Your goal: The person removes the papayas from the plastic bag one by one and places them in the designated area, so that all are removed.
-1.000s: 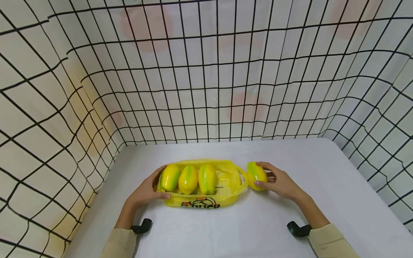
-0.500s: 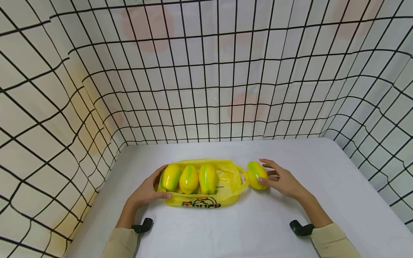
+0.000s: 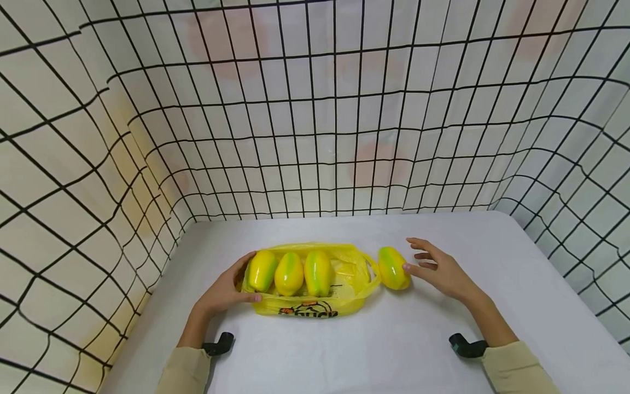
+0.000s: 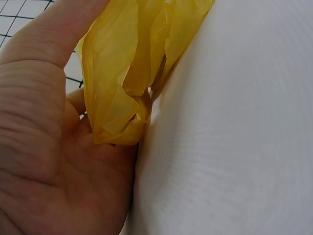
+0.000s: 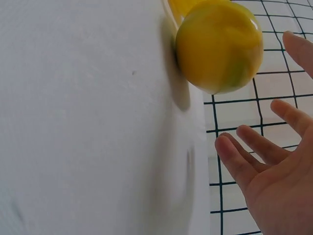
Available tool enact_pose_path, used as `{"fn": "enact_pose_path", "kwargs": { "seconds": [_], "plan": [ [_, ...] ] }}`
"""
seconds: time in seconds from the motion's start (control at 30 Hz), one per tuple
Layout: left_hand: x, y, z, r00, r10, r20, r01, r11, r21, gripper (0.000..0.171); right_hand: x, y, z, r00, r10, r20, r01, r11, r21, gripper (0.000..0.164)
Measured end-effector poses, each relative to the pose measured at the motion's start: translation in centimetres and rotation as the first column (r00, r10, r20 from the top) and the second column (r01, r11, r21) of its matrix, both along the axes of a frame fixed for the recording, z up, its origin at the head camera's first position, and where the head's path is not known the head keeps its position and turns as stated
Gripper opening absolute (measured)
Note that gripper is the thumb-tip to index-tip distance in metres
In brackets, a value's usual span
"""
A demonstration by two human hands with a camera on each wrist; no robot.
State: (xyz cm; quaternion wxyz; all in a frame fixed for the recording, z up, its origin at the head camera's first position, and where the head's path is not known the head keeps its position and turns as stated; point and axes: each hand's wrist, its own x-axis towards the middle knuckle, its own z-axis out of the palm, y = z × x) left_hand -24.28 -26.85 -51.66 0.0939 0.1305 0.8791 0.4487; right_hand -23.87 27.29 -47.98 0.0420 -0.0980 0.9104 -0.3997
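Note:
A yellow plastic bag (image 3: 351, 279) with black lettering lies on the table, its mouth spread upward. Three glossy yellow-green mangoes sit in a row inside it: a left one (image 3: 262, 271), a middle one (image 3: 289, 273) and a right one (image 3: 318, 272). My left hand (image 3: 227, 287) grips the bag's left end, thumb in front and fingers behind; the left wrist view has the crumpled film against the palm (image 4: 93, 171). Just right of the bag's handle lies another mango (image 3: 394, 268). Beside it my right hand (image 3: 443, 273) has its fingers spread, apart from the mango in the right wrist view (image 5: 279, 171).
White cloth covers the table (image 3: 315, 350). A black wire grid (image 3: 334, 131) with white sheeting behind it walls the back and both sides. Each wrist wears a small black camera mount, one on the left (image 3: 220, 345) and one on the right (image 3: 467, 346).
My right hand has let go of the loose mango and drawn back to the right, its fingers opening. The mango stays beside the bag. My left hand keeps its grip on the bag.

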Motion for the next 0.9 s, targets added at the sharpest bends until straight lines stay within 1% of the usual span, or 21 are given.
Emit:
{"fn": "enact_pose_path", "kwargs": {
  "seconds": [0.27, 0.67, 0.9],
  "plan": [
    [-0.1, -0.1, 0.0, 1.000, -0.019, -0.010, 0.019, 0.999, 0.027, 0.114, -0.1, 0.6, 0.7, 0.999, -0.017, -0.044, 0.017, 1.000, -0.012, 0.076],
    [-0.1, 0.0, -0.3, 1.000, -0.017, -0.016, 0.018, 1.000, 0.017, 0.113, -0.2, -0.1, 1.9, 0.996, -0.021, -0.086, 0.017, 0.999, -0.049, 0.076],
    [-0.1, 0.0, -0.2, 1.000, -0.016, -0.009, 0.017, 1.000, 0.026, 0.113, -0.3, -0.9, 2.4, 0.994, -0.019, -0.108, 0.006, 0.993, -0.120, 0.073]
  ]
}}
